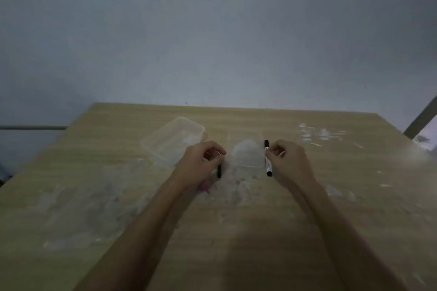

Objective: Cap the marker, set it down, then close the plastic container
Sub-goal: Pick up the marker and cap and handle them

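My right hand point(287, 160) is closed on a marker point(268, 163) with a white barrel and black ends, held roughly upright just above the table. My left hand point(201, 163) grips a short black piece, apparently the marker's cap point(219, 171), which pokes out below my fingers. The two hands are about a hand's width apart. A clear rectangular plastic container part point(175, 140) lies on the table behind my left hand. A second clear plastic piece point(246, 152) sits between my hands. I cannot tell which of them is the lid.
The wooden table point(118, 196) carries whitish smears and scuffs, most of them at the centre and far right. A plain grey wall stands right behind its far edge. A dark slanted bar point(423, 118) rises at the far right corner.
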